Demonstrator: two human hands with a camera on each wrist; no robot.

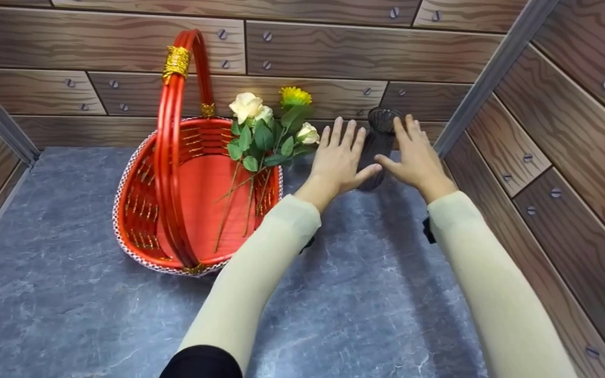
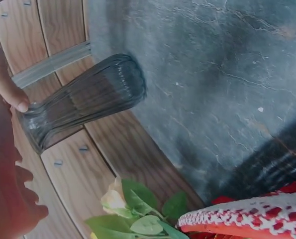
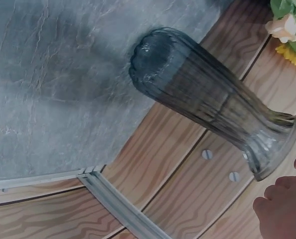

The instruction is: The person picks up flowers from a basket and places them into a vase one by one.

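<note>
Here, the left hand (image 1: 337,161) and right hand (image 1: 418,159) flank a glass vase (image 3: 207,94).
I see both spread wide, gripping nothing; the vase stands near the tabletop's (image 1: 344,294) back right corner.

Wood-plank walls (image 1: 334,52), grey marbled surface (image 1: 61,304)

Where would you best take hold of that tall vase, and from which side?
Probably round its narrow neck, just below the rim, coming from the front. The vase stands upright and flares at the rim, which should help stop fingers slipping off. The wooden wall is close behind it and the flowers are to its left.
</note>
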